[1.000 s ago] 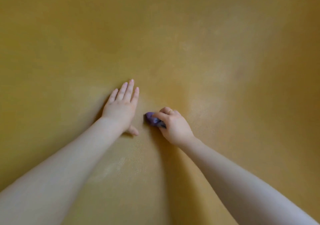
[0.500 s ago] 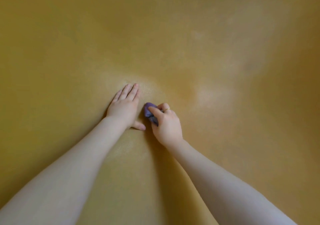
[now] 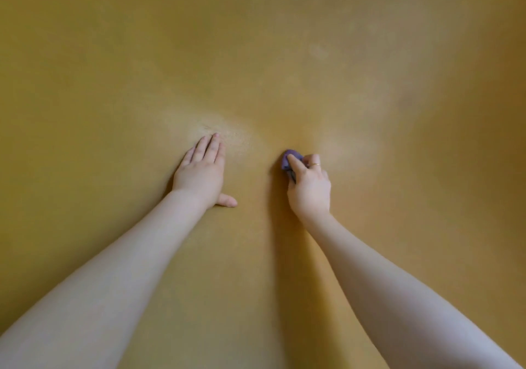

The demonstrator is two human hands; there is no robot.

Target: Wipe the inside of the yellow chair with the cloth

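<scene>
Right hand point(image 3: 308, 186) grips cloth point(image 3: 289, 159); yellow chair point(image 3: 284, 55) surrounds.

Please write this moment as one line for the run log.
step: wiping | right hand: grips cloth against chair | left hand: flat on chair, fingers straight

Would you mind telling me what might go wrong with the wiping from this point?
The purple cloth is bunched small under the right hand, so each stroke may cover little and leave streaks on the yellow chair. The pale dusty patch by the left hand fingertips could be missed, or smeared by that flat hand.
</scene>
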